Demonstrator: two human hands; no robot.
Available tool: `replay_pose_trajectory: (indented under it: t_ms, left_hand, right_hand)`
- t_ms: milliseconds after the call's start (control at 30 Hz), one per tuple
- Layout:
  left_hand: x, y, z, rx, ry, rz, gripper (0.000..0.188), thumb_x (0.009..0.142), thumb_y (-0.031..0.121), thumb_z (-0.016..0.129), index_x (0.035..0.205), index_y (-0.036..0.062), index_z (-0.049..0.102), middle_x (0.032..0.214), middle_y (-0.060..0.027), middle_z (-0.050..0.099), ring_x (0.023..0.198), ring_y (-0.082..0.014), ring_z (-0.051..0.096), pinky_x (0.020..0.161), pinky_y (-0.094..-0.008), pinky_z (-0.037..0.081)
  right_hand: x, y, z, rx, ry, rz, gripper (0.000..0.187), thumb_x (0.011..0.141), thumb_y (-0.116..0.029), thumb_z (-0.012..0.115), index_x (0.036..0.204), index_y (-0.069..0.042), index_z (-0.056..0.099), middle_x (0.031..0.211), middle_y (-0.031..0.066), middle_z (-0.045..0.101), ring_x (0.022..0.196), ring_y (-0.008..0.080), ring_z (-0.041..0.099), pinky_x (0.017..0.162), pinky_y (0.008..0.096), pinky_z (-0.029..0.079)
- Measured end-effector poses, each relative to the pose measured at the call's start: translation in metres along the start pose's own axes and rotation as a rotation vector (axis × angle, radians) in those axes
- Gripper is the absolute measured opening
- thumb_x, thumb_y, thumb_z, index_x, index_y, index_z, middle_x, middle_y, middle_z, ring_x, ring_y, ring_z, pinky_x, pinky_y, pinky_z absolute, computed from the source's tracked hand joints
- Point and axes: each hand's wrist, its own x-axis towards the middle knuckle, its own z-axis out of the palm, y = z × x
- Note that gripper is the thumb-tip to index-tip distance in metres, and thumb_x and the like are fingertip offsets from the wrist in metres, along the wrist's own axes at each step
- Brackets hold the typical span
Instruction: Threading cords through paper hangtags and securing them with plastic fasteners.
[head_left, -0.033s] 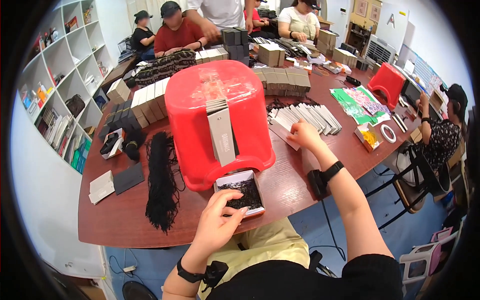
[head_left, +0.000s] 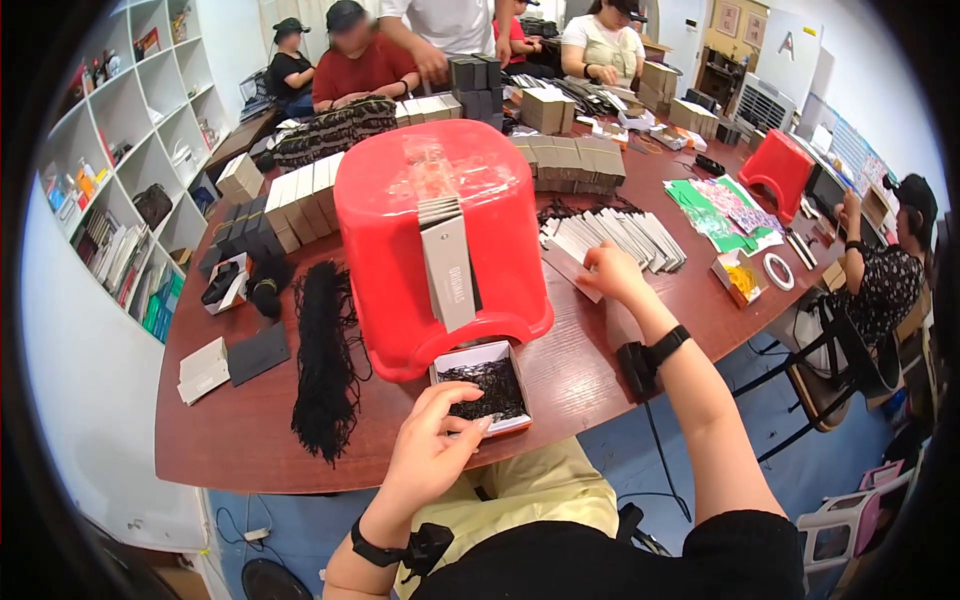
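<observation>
My left hand (head_left: 432, 445) is over the near-left edge of a small white-and-orange box (head_left: 515, 418), its thumb and forefinger curved and apart. The box is filled with a tangle of thin black cords (head_left: 490, 388). Farther right, my right hand (head_left: 615, 272) pinches the near end of a long grey card tag (head_left: 570, 268). That tag lies beside a fanned row of pale grey tags (head_left: 630, 238). An upturned red plastic stool (head_left: 385, 230) stands in front of me, with a stack of grey tags (head_left: 448, 280) fixed upright to its side.
A black cord bundle (head_left: 325, 360) lies left of the stool, near pale cards (head_left: 204, 372) and a dark card (head_left: 258, 358). Stacked tags (head_left: 575, 160) line the table (head_left: 250, 440) behind. A yellow-filled box (head_left: 740, 278) and white ring (head_left: 778, 271) sit right; several people work around.
The whole view has shifted very slightly. Both hands keep the same places and poses.
</observation>
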Motion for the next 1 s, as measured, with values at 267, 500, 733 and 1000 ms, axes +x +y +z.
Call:
replay_pose_trajectory:
  t_ms: [267,500,733,1000]
  left_hand:
    - [-0.014,-0.013,-0.010,-0.024,0.031,-0.013,0.023,0.080,0.001,0.054,0.103,-0.0001,0.050,0.111,-0.0083,0.044,0.079,-0.0122,0.059,0.061,-0.0214,0.049]
    - [-0.024,-0.017,-0.037,0.311,0.258,0.100,0.014,0.078,0.010,0.058,0.089,0.0019,0.056,0.086,-0.0105,0.056,0.071,-0.0177,0.060,0.060,-0.0259,0.047]
    - [0.008,-0.049,-0.104,0.899,0.399,0.036,0.016,0.072,0.010,0.061,0.085,0.0030,0.056,0.090,-0.0118,0.051,0.066,-0.0252,0.055,0.061,-0.0324,0.045]
    - [0.005,-0.071,-0.091,0.922,0.306,0.095,0.012,0.072,0.008,0.061,0.076,0.0022,0.051,0.092,-0.0128,0.044,0.072,-0.0302,0.052,0.065,-0.0352,0.044]
  right_hand:
    - [0.032,0.006,0.021,0.080,0.100,0.035,0.032,0.053,-0.018,0.072,0.077,-0.002,0.059,0.067,0.0114,0.059,0.063,0.0243,0.059,0.058,0.0342,0.047]
    - [0.049,0.005,0.007,0.221,-0.021,0.183,0.034,0.060,-0.018,0.072,0.085,-0.001,0.056,0.073,0.0135,0.060,0.058,0.0233,0.059,0.052,0.0343,0.047]
    - [0.011,-0.016,-0.005,0.320,0.125,-0.032,0.030,0.069,-0.025,0.066,0.086,-0.002,0.058,0.074,0.0109,0.060,0.068,0.0237,0.058,0.061,0.0346,0.044]
    - [-0.054,-0.059,-0.046,0.660,0.138,-0.158,0.017,0.075,-0.010,0.060,0.089,0.000,0.057,0.068,0.0053,0.058,0.053,0.0103,0.053,0.049,0.0234,0.041]
